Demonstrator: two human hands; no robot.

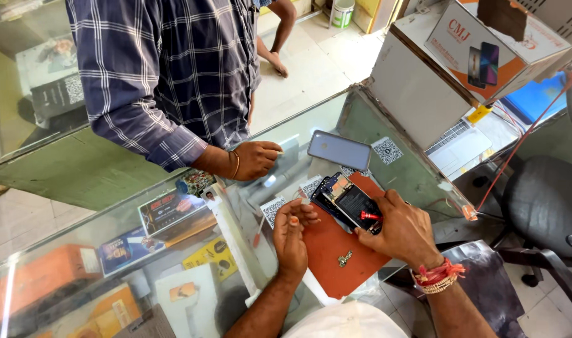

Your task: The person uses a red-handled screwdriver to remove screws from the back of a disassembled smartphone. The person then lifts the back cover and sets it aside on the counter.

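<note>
Right hand pinches a red-handled screwdriver down into the opened phone on the red mat at the glass counter's near edge, left hand loosely curled, empty, bracing alongside, so steady vertical pressure looks wise.

Red tool's tip under the right hand, perhaps a screwdriver; small part too tiny to identify.
</note>
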